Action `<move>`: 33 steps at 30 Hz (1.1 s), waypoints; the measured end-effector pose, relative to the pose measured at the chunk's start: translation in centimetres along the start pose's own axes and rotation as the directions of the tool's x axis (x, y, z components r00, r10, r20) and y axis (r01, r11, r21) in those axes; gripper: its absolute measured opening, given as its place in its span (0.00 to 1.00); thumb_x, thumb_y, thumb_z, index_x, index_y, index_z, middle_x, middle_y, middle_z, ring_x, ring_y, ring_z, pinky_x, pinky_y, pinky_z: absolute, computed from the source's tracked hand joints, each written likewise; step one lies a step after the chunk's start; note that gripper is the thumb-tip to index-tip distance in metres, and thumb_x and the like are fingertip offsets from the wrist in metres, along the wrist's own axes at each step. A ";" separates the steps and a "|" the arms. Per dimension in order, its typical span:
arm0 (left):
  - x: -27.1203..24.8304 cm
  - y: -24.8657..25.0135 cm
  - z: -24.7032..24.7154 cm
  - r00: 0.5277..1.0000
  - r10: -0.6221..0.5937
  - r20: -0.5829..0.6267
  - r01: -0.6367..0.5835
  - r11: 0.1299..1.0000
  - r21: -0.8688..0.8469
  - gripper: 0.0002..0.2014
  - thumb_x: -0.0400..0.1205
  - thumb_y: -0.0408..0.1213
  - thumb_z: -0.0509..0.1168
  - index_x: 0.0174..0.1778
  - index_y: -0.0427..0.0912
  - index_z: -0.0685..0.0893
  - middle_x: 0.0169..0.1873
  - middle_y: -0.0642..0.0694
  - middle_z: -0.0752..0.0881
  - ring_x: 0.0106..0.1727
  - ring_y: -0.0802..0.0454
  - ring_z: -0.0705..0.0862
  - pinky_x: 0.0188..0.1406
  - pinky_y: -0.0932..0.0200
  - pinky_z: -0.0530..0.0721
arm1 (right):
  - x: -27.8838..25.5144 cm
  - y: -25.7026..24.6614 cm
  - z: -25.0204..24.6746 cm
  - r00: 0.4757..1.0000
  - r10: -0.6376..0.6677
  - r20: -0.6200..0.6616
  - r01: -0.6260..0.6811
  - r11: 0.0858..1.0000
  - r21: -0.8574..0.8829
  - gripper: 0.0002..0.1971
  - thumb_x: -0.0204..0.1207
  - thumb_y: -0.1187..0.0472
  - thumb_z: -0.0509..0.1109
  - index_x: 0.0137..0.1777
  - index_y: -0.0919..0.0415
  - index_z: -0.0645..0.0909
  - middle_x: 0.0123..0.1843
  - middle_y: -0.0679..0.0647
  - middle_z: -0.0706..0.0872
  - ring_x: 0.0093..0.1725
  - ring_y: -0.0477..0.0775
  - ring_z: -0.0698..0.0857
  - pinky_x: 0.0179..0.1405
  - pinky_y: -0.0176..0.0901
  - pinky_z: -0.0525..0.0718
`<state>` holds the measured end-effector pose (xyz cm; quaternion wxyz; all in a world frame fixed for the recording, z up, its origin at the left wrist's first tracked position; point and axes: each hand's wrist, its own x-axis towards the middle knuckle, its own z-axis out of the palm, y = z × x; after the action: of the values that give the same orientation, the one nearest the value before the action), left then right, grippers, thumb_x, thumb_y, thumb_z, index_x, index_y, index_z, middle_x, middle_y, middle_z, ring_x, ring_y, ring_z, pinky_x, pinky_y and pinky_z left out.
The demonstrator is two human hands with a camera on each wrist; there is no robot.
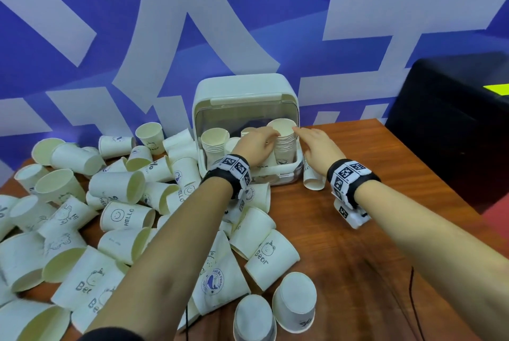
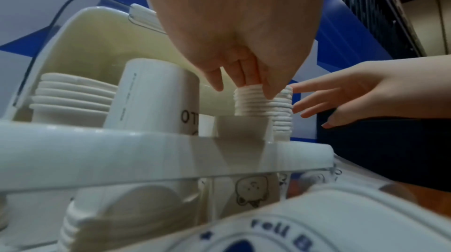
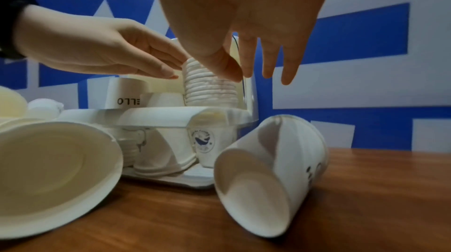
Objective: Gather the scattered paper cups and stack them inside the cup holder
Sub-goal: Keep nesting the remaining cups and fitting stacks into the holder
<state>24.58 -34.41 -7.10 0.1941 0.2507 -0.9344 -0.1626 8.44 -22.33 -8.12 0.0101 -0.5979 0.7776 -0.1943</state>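
Only in the head view is the heap of scattered cups [image 1: 118,203] seen, spread across the left of the wooden table [image 1: 358,258], while the ribbed rims of the tall stack [image 2: 263,102] are shown close only by the wrist views. The stack, standing in the right side of the cup holder [image 1: 242,98], is touched on its left by the straight fingers of the left hand [image 1: 254,145] and on its right by the thumb of the spread right hand [image 1: 316,145], nothing being gripped. Bare tabletop is left to the right of the holder, up to a black box [image 1: 454,120].
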 end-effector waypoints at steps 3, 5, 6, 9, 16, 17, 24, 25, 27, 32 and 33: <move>-0.2 0.5 0.9 0.999 0.030 0.031 -0.031 0.999 0.021 0.20 0.84 0.33 0.60 0.73 0.44 0.76 0.74 0.44 0.76 0.75 0.46 0.72 0.72 0.51 0.70 | -0.2 -0.1 0.9 0.994 0.103 -0.043 -0.098 0.988 0.116 0.36 0.74 0.74 0.56 0.81 0.47 0.60 0.75 0.54 0.74 0.74 0.58 0.70 0.71 0.60 0.73; -0.3 0.8 1.0 0.999 0.020 0.035 -0.020 1.000 0.021 0.22 0.83 0.32 0.60 0.75 0.44 0.74 0.76 0.43 0.73 0.79 0.46 0.68 0.76 0.50 0.66 | -0.1 -0.3 1.2 0.989 0.139 -0.054 -0.130 0.981 0.145 0.36 0.75 0.73 0.57 0.81 0.45 0.59 0.73 0.53 0.76 0.72 0.58 0.72 0.69 0.60 0.74; -0.3 1.0 1.0 0.999 0.014 0.044 -0.015 1.000 0.025 0.22 0.83 0.31 0.59 0.75 0.44 0.73 0.77 0.43 0.71 0.80 0.47 0.66 0.78 0.50 0.64 | -0.1 -0.5 1.1 0.988 0.145 -0.055 -0.136 0.981 0.139 0.37 0.75 0.73 0.57 0.81 0.45 0.59 0.72 0.53 0.76 0.72 0.58 0.72 0.69 0.60 0.75; -0.5 1.6 0.3 0.995 -0.014 0.103 0.007 0.998 0.069 0.25 0.83 0.31 0.60 0.78 0.44 0.69 0.80 0.43 0.67 0.79 0.45 0.66 0.78 0.51 0.61 | 0.0 -0.8 0.7 0.987 0.157 -0.034 -0.153 0.983 0.098 0.37 0.74 0.74 0.57 0.82 0.46 0.59 0.69 0.55 0.78 0.69 0.60 0.74 0.67 0.59 0.76; -0.7 3.5 -1.3 0.993 0.015 0.114 -0.030 0.991 0.127 0.26 0.83 0.33 0.59 0.80 0.44 0.67 0.81 0.46 0.66 0.81 0.48 0.63 0.82 0.39 0.53 | -1.1 -0.4 -1.0 0.977 0.137 0.162 -0.158 0.979 0.125 0.42 0.77 0.70 0.61 0.84 0.46 0.43 0.83 0.56 0.60 0.73 0.62 0.73 0.70 0.55 0.76; -0.8 4.1 -1.5 0.997 0.035 0.068 -0.042 0.994 0.102 0.25 0.83 0.32 0.59 0.78 0.45 0.69 0.79 0.47 0.69 0.80 0.48 0.65 0.82 0.39 0.54 | -1.6 0.0 -1.1 0.974 0.156 0.164 -0.175 0.979 0.108 0.42 0.77 0.69 0.61 0.84 0.47 0.42 0.83 0.57 0.59 0.73 0.62 0.73 0.69 0.55 0.76; -1.4 7.5 -1.0 0.992 0.046 0.118 -0.029 0.989 -0.142 0.20 0.84 0.32 0.60 0.73 0.42 0.76 0.70 0.45 0.80 0.70 0.49 0.77 0.70 0.55 0.73 | -4.2 3.2 0.0 0.904 0.381 0.195 -0.407 0.906 0.116 0.36 0.80 0.59 0.63 0.84 0.57 0.48 0.77 0.68 0.68 0.73 0.66 0.72 0.71 0.53 0.72; -1.3 7.8 -0.6 0.986 0.038 0.161 -0.014 0.989 -0.148 0.20 0.84 0.32 0.61 0.73 0.40 0.76 0.71 0.44 0.79 0.71 0.48 0.77 0.70 0.56 0.73 | -4.4 3.3 0.3 0.900 0.391 0.194 -0.419 0.899 0.130 0.35 0.81 0.57 0.63 0.84 0.58 0.49 0.77 0.68 0.68 0.74 0.66 0.72 0.71 0.53 0.71; -1.1 8.1 0.1 0.970 0.008 0.245 0.026 0.990 -0.137 0.22 0.83 0.33 0.62 0.74 0.39 0.74 0.72 0.42 0.77 0.71 0.47 0.76 0.69 0.56 0.72 | -4.7 3.5 0.7 0.897 0.391 0.204 -0.424 0.892 0.156 0.34 0.81 0.56 0.62 0.84 0.58 0.51 0.78 0.67 0.68 0.74 0.66 0.71 0.73 0.53 0.70; 0.3 8.0 2.1 0.931 -0.072 0.357 0.112 0.989 -0.093 0.24 0.82 0.36 0.64 0.75 0.37 0.72 0.69 0.38 0.79 0.68 0.44 0.78 0.65 0.54 0.74 | -4.4 4.3 0.9 0.905 0.379 0.191 -0.413 0.890 0.193 0.36 0.80 0.56 0.66 0.84 0.56 0.52 0.77 0.66 0.69 0.74 0.66 0.72 0.74 0.54 0.69; 0.5 8.0 2.5 0.923 -0.073 0.377 0.113 0.990 -0.085 0.24 0.83 0.36 0.64 0.75 0.37 0.72 0.67 0.38 0.80 0.67 0.43 0.78 0.64 0.53 0.75 | -4.3 4.5 0.9 0.907 0.381 0.180 -0.413 0.887 0.206 0.36 0.80 0.56 0.66 0.84 0.57 0.52 0.77 0.66 0.69 0.74 0.65 0.71 0.74 0.53 0.69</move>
<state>19.78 -27.59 -5.91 0.0180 0.2490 -0.9313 -0.2651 5.76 -17.67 -11.29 0.1738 -0.4320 0.8519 -0.2396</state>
